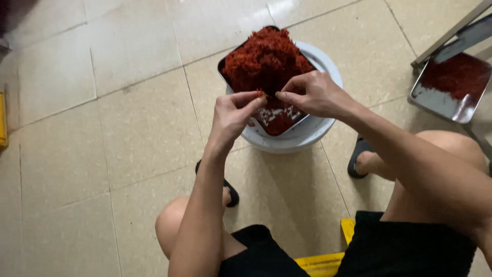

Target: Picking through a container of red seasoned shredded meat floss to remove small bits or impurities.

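Left hand (231,110) and right hand (313,93) met above near edge of metal tray (225,77); both grips narrow, pinching small red strand (260,93). Red thread heap (265,57) filled tray, atop white stool (312,134). Judged light, soft, fragile, tangle-prone; best taken by fingertip pinch.

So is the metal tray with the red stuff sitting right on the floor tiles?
No, the metal tray heaped with red threads rests on top of a white round container, above the floor tiles.
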